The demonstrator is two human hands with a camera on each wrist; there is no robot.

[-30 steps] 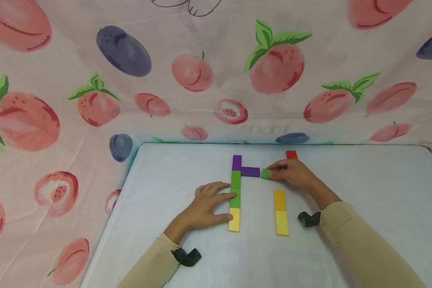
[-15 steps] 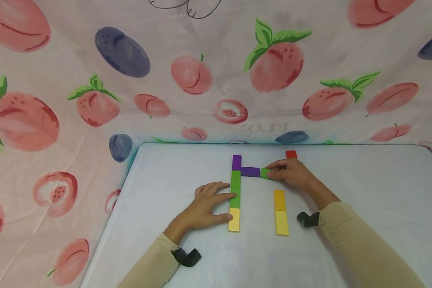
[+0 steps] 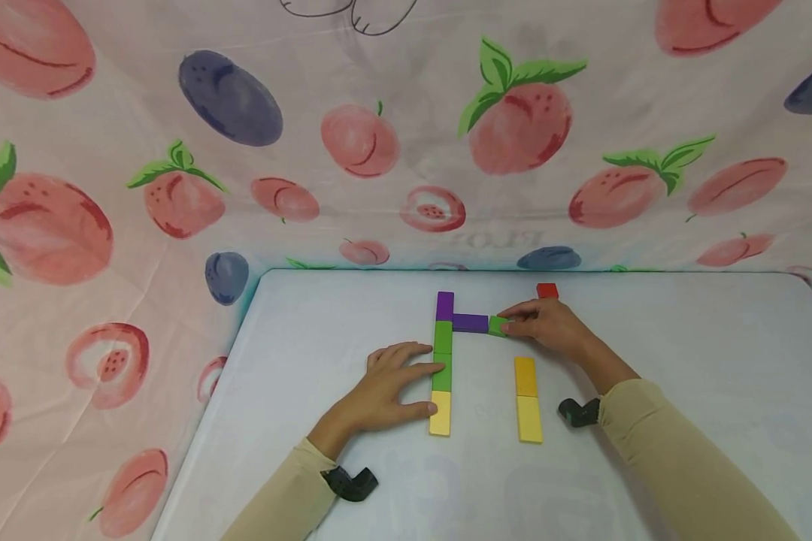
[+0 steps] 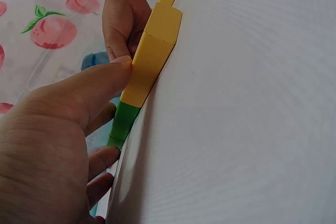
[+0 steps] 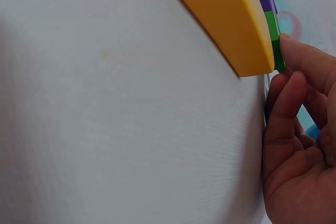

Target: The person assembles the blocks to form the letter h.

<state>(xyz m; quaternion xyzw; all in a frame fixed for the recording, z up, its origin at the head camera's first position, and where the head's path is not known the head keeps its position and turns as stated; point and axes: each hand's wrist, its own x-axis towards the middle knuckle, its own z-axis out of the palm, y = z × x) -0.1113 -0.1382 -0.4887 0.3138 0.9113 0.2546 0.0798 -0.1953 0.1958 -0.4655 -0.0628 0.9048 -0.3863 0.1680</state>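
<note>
In the head view my right hand [image 3: 548, 327] pinches a small green block [image 3: 497, 325] between thumb and fingers. The block sits against the right end of a flat-lying purple block [image 3: 470, 323], which joins a vertical column on its left. That column runs from a purple block [image 3: 445, 306] at the far end, through two green blocks [image 3: 443, 337], to a yellow block [image 3: 440, 417] nearest me. My left hand [image 3: 382, 391] lies along its left side, fingers extended. The left thumb touches the yellow block [image 4: 149, 66] in the left wrist view.
Right of the column, an orange block [image 3: 525, 376] and a pale yellow block [image 3: 530, 419] lie end to end on the white table [image 3: 717, 361]. Behind my right hand is a partly hidden red block [image 3: 546, 290]. Fruit-patterned cloth [image 3: 379, 75] hangs beyond the table's back edge.
My right hand has shifted slightly left with the green block, narrowing the gap to the purple block and straightening the green one. My left hand has stayed in place.
</note>
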